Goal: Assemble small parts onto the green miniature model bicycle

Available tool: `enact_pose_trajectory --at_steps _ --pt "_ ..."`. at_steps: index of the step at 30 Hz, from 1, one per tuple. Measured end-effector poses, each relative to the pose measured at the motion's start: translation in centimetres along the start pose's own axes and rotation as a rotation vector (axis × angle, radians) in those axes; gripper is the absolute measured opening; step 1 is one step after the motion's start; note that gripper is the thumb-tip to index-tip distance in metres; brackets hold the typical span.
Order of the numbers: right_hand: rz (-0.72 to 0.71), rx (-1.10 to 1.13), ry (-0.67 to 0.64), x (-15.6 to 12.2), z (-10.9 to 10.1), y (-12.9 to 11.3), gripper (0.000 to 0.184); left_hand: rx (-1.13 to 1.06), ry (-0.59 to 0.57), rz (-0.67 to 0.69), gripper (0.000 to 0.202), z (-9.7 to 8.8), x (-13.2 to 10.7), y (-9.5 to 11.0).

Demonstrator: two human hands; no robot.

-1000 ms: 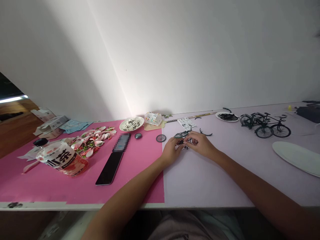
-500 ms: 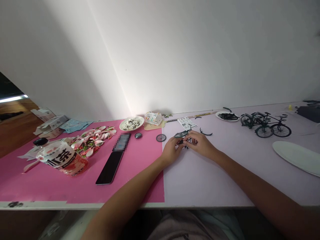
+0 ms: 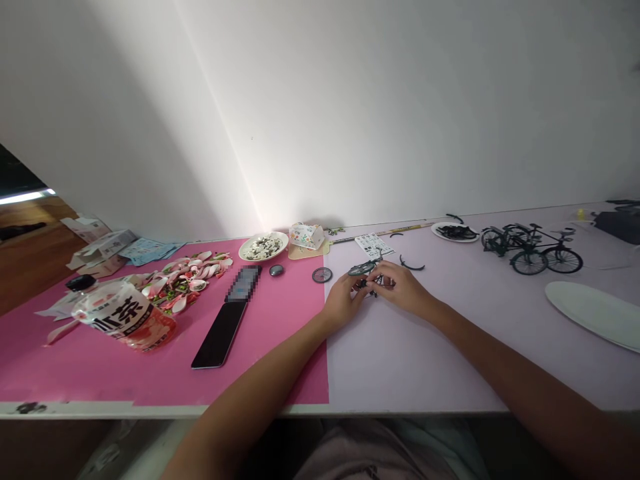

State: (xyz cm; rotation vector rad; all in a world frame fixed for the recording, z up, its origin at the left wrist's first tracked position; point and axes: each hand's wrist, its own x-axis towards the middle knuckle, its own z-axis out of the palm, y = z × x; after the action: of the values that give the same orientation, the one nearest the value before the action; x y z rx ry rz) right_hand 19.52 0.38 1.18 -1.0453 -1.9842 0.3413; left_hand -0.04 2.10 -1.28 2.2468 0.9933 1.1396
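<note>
My left hand (image 3: 343, 303) and my right hand (image 3: 403, 288) meet over the lilac table (image 3: 425, 347), fingers pinched on a small dark model bicycle part (image 3: 364, 272). One of its wheels shows above my fingers; the rest is hidden between my fingertips. A loose small wheel (image 3: 322, 275) lies just left of my left hand on the pink mat (image 3: 125, 373). A sticker sheet (image 3: 374, 245) and a curved black piece (image 3: 411, 266) lie just beyond my hands.
Finished model bicycles (image 3: 531, 248) stand at the right, near a white plate (image 3: 595, 313) and a small dish of black parts (image 3: 455, 233). On the pink mat are a phone (image 3: 225, 327), a bottle (image 3: 123, 317), pink-and-white scraps (image 3: 185, 277) and a bowl of small pieces (image 3: 263, 247).
</note>
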Motion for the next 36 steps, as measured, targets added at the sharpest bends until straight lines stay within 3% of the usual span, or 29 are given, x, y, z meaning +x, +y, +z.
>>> enact_pose_trajectory --at_steps 5,36 --pt "0.018 0.001 -0.016 -0.04 -0.01 -0.10 0.008 -0.002 -0.070 0.017 0.023 -0.12 0.07 0.06" --pt "0.045 0.009 -0.037 -0.17 -0.10 -0.53 0.012 0.004 -0.096 0.005 0.025 -0.29 0.08 0.49"
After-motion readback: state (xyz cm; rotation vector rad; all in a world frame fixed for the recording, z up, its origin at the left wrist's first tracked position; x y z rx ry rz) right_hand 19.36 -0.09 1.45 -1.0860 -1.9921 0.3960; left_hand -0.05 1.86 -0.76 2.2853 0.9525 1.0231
